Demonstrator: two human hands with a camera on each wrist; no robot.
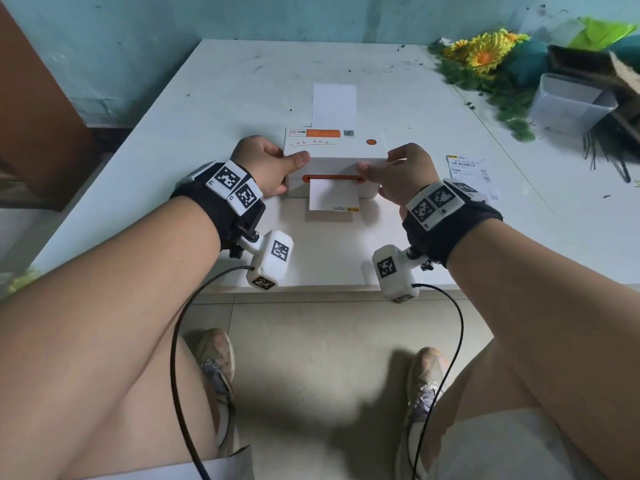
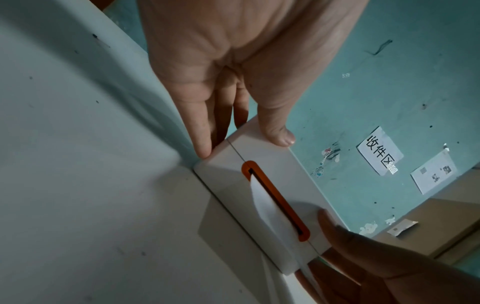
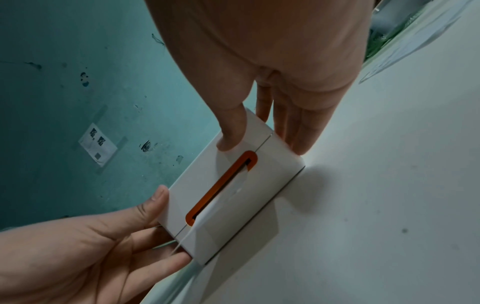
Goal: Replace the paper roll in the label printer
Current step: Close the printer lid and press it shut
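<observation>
The left hand (image 1: 266,168) and right hand (image 1: 403,174) each grasp one end of the printer (image 1: 334,157), thumbs on its front face and fingers down the sides. It sits on the white table (image 1: 214,109), near the front edge.

Risks: uneven pressure could skew or jam the lid. The paper (image 1: 332,197) hanging from the orange slot (image 2: 275,200) could crease or tear.

The printer is a white box, lid apparently closed, with an orange button on top.
</observation>
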